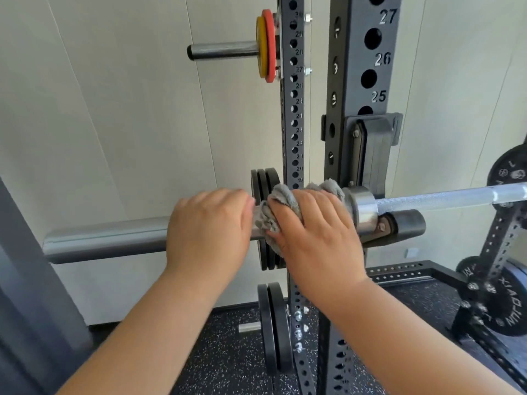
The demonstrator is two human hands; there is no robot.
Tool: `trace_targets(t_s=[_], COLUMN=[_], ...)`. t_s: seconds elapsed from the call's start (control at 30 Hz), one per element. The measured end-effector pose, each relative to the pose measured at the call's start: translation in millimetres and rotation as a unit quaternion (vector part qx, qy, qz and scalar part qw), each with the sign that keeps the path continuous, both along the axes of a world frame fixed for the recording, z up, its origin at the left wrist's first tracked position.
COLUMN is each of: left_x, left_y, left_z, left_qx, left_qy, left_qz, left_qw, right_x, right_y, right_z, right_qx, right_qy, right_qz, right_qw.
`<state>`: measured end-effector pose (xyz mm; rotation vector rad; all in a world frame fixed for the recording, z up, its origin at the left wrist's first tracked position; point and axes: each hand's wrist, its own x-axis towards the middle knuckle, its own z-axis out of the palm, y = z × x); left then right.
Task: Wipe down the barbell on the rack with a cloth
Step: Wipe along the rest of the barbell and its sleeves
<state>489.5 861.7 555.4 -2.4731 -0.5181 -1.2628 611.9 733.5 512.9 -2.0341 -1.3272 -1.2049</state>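
Note:
The steel barbell [433, 199] lies across the rack, resting in the black hook [405, 223] on the near upright [362, 81]. Its thick sleeve [105, 238] sticks out to the left. My left hand [208, 232] is wrapped over the sleeve, just left of the cloth. My right hand [313, 232] presses a grey cloth [268, 215] around the sleeve, right beside the shiny collar [363, 208]. The cloth bunches out between the two hands and above my right knuckles.
Behind the hands stands a second perforated upright [293, 109] with black plates [263, 181] on pegs. Higher up, a peg [222, 49] holds yellow and red plates. More black plates [275, 326] hang low, and others sit at the right [510, 303]. Speckled rubber floor [228, 352] lies below.

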Motion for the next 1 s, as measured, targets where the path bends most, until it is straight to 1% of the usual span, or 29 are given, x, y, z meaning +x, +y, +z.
trace_targets(t_s=[0.07,0.13,0.2,0.27,0.33,0.4,0.5,0.7,0.87,1.0], left_x=[6,11,18,27,34,37,36,32,19,-5], left_y=[-10,-18,-20,-21,-20,-17,-13,-7,5,26], left_z=[-14,-17,-12,-7,-4,0,4,2,2,1], left_qx=[0.001,-0.009,-0.015,-0.003,0.033,0.054,0.055,0.070,0.080,0.074], left_qy=[0.020,0.048,0.080,0.123,0.152,0.161,0.162,0.181,0.171,0.167], left_qz=[0.014,0.054,0.068,0.059,0.049,0.043,0.037,0.049,0.042,0.048], left_qw=[1.000,0.997,0.994,0.991,0.987,0.984,0.985,0.980,0.981,0.982], right_x=[12,22,32,37,37,35,36,41,36,18], right_y=[-19,-42,-59,-63,-56,-44,-30,-41,-41,-16], right_z=[12,20,21,14,8,9,21,16,18,15], right_qx=[-0.010,0.034,0.079,0.065,0.044,0.040,0.033,0.038,0.014,0.027], right_qy=[-0.004,0.007,0.013,0.013,0.014,0.019,0.007,-0.031,-0.032,-0.005], right_qz=[-0.024,-0.074,-0.094,-0.093,-0.107,-0.138,-0.159,-0.109,-0.064,-0.004], right_qw=[1.000,0.997,0.992,0.993,0.993,0.989,0.987,0.993,0.997,1.000])
